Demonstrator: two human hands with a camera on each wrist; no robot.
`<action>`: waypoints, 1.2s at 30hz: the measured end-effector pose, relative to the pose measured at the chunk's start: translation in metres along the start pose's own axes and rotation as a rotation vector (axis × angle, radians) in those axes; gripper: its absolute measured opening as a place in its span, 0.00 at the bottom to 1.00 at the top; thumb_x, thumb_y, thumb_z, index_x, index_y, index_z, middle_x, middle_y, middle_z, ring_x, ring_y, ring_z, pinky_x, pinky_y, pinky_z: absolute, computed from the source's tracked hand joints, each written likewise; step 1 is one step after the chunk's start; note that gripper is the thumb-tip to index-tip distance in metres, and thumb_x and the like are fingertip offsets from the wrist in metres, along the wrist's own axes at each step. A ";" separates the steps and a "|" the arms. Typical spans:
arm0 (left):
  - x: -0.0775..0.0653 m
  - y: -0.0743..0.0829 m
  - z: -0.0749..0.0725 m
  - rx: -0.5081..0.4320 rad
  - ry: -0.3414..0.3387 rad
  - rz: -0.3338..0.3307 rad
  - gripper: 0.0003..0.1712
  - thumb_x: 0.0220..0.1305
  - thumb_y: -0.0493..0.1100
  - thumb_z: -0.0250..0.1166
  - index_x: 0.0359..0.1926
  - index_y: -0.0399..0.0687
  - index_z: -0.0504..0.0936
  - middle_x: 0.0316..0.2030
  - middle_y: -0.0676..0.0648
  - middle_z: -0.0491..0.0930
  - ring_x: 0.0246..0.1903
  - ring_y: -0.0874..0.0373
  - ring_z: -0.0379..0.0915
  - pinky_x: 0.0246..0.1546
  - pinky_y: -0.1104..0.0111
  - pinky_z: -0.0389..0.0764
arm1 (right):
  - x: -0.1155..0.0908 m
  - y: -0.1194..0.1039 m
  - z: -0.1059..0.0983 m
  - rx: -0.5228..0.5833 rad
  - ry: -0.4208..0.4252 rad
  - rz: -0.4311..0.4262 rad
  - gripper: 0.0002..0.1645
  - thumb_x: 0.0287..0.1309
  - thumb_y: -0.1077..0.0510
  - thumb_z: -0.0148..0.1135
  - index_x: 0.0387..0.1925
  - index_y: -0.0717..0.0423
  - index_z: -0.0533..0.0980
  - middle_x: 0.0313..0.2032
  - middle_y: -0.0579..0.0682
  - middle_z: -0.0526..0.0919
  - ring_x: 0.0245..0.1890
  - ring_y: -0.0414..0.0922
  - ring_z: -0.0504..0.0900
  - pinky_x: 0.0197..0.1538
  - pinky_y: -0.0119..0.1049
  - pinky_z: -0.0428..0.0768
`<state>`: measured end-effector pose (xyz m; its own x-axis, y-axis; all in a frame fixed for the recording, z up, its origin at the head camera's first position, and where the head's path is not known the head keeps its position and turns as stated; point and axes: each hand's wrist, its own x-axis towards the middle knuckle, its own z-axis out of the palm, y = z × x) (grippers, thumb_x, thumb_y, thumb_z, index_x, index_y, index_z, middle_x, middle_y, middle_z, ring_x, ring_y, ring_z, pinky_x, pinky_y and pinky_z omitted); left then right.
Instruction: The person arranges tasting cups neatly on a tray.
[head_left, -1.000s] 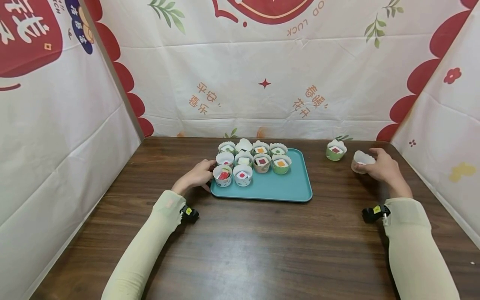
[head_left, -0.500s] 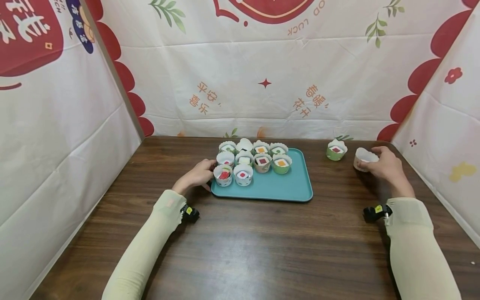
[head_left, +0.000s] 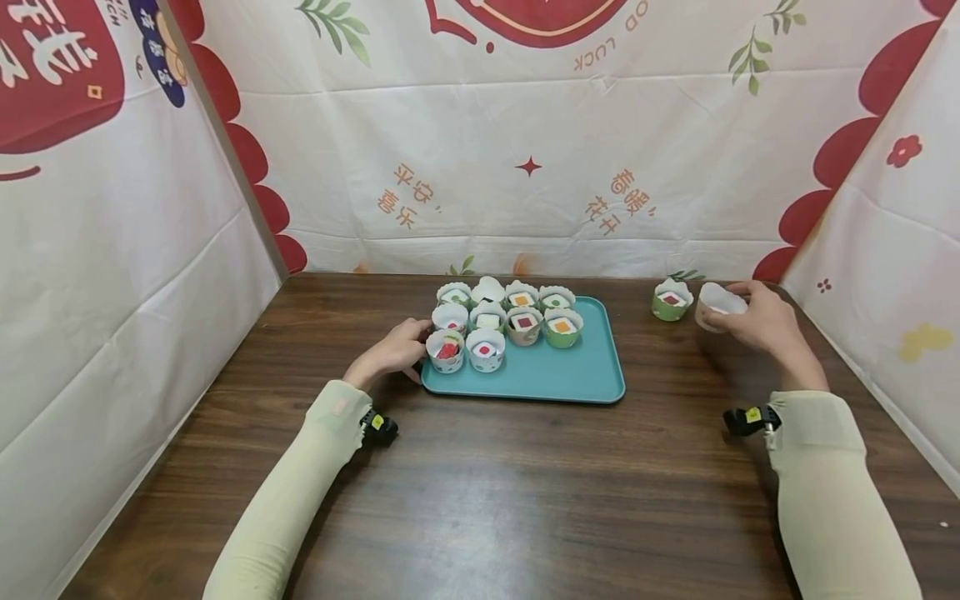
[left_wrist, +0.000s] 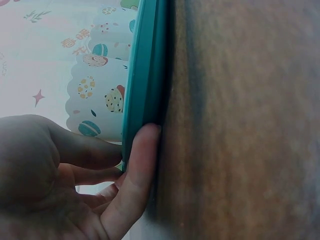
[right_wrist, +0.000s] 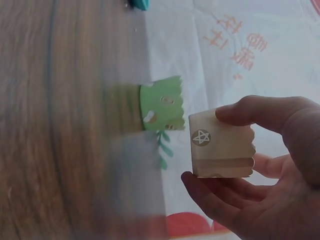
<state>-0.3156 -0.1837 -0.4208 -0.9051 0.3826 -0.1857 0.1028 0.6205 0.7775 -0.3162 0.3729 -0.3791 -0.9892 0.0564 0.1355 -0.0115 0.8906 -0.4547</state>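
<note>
My right hand (head_left: 768, 321) grips a beige paper baking cup (right_wrist: 220, 147) between thumb and fingers; a pale star emblem marks its side. In the right wrist view it appears raised off the tabletop. Just left of it in the head view, a green baking cup (head_left: 671, 302) stands on the table with a dark red and white piece inside. My left hand (head_left: 393, 346) pinches the left edge of a teal tray (head_left: 555, 379), one finger showing on the rim's outer side in the left wrist view. Several filled baking cups (head_left: 486, 350) stand in rows on the tray.
The brown wooden table (head_left: 480, 492) ends at a printed white cloth (head_left: 480, 167) behind, with cloth on both sides too. The tray's right and front parts show bare teal surface. A small camera (head_left: 747, 421) sits at my right wrist.
My right hand has carried the beige baking cup slightly back and to the left, nearer the green one. The left hand and the tray have stayed put.
</note>
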 end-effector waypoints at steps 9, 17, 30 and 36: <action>-0.001 0.001 0.000 -0.004 0.005 -0.019 0.38 0.69 0.31 0.44 0.79 0.34 0.54 0.66 0.31 0.60 0.49 0.41 0.76 0.32 0.59 0.92 | -0.002 -0.034 0.002 0.033 -0.001 -0.020 0.50 0.60 0.40 0.70 0.68 0.72 0.65 0.58 0.77 0.73 0.51 0.67 0.73 0.44 0.53 0.75; -0.002 0.004 0.000 -0.002 0.007 -0.016 0.37 0.68 0.31 0.44 0.79 0.34 0.55 0.65 0.31 0.61 0.48 0.40 0.77 0.31 0.59 0.92 | -0.008 -0.061 0.006 0.071 -0.034 -0.040 0.47 0.62 0.41 0.68 0.68 0.71 0.64 0.59 0.76 0.72 0.52 0.67 0.72 0.49 0.60 0.76; 0.000 0.003 0.000 -0.001 0.003 -0.011 0.35 0.69 0.31 0.44 0.78 0.34 0.58 0.64 0.31 0.61 0.47 0.42 0.78 0.31 0.60 0.92 | -0.014 -0.095 0.016 0.127 -0.121 -0.119 0.48 0.62 0.42 0.70 0.70 0.68 0.63 0.59 0.74 0.74 0.53 0.64 0.75 0.41 0.39 0.76; 0.001 0.003 -0.001 -0.001 0.003 -0.002 0.34 0.69 0.30 0.44 0.76 0.33 0.60 0.63 0.30 0.62 0.46 0.42 0.78 0.31 0.59 0.92 | -0.019 -0.108 0.024 0.135 -0.131 -0.164 0.44 0.61 0.45 0.71 0.68 0.67 0.64 0.58 0.73 0.75 0.53 0.63 0.75 0.46 0.44 0.78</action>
<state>-0.3166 -0.1822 -0.4185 -0.9063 0.3798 -0.1854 0.1010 0.6207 0.7775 -0.3000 0.2645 -0.3532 -0.9829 -0.1511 0.1055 -0.1842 0.8141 -0.5508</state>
